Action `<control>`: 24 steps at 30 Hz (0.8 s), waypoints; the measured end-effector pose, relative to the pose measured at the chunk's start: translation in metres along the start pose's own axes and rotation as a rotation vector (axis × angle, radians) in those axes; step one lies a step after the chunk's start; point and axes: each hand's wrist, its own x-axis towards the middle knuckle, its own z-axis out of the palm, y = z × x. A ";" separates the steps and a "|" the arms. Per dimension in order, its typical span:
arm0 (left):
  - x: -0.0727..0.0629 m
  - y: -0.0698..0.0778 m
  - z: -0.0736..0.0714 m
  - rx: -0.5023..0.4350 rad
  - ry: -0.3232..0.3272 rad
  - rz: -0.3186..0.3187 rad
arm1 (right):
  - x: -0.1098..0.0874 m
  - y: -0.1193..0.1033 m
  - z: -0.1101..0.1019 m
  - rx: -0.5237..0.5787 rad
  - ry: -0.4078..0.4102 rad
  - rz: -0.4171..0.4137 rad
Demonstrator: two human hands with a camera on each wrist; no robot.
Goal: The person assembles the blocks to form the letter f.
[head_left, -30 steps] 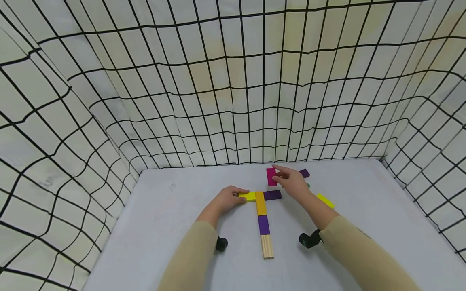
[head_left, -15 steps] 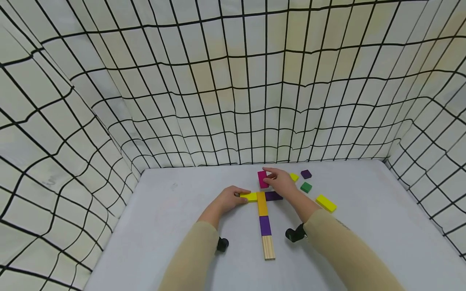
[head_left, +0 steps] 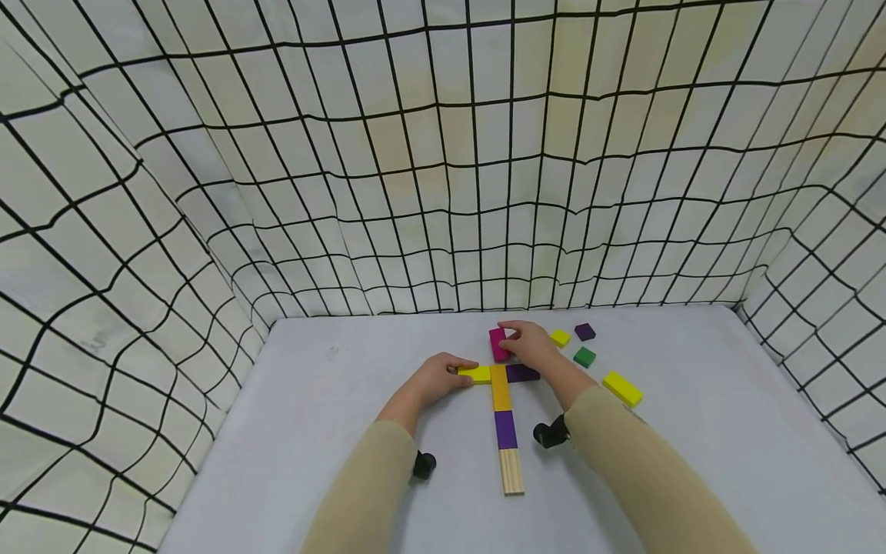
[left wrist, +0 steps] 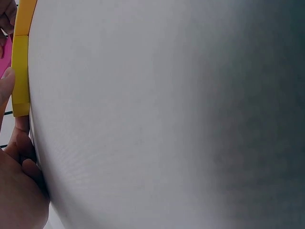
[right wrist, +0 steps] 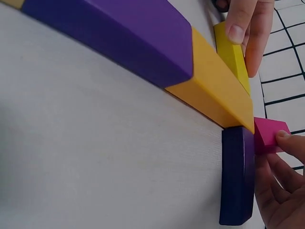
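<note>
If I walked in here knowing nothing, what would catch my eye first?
Probably the black square grid across the pale walls. Next, on the white tabletop, a wood-grained oblong block, purple oblong block and orange oblong block line up, with a dark purple oblong block branching right at the far end. There the left hand pinches a yellow oblong block, and the right hand a magenta rectangular block.

A white tabletop [head_left: 277,431] reaches to a pale back wall [head_left: 461,185], with a left wall [head_left: 62,261] and a right wall [head_left: 851,323] closing the sides, all three crossed by wavy black grid lines [head_left: 437,105], yellowish patches [head_left: 564,127] tinting the back one, under soft light.
</note>
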 end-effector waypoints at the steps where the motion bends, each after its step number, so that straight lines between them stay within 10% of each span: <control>1: 0.000 0.000 0.000 0.001 -0.001 0.000 | 0.001 0.001 0.000 0.005 -0.010 0.010; 16: -0.002 0.002 0.001 -0.009 0.004 -0.004 | 0.006 0.002 -0.004 0.035 -0.077 0.078; 24: -0.002 0.001 0.001 -0.008 0.008 -0.008 | 0.002 0.004 -0.007 -0.069 -0.067 -0.021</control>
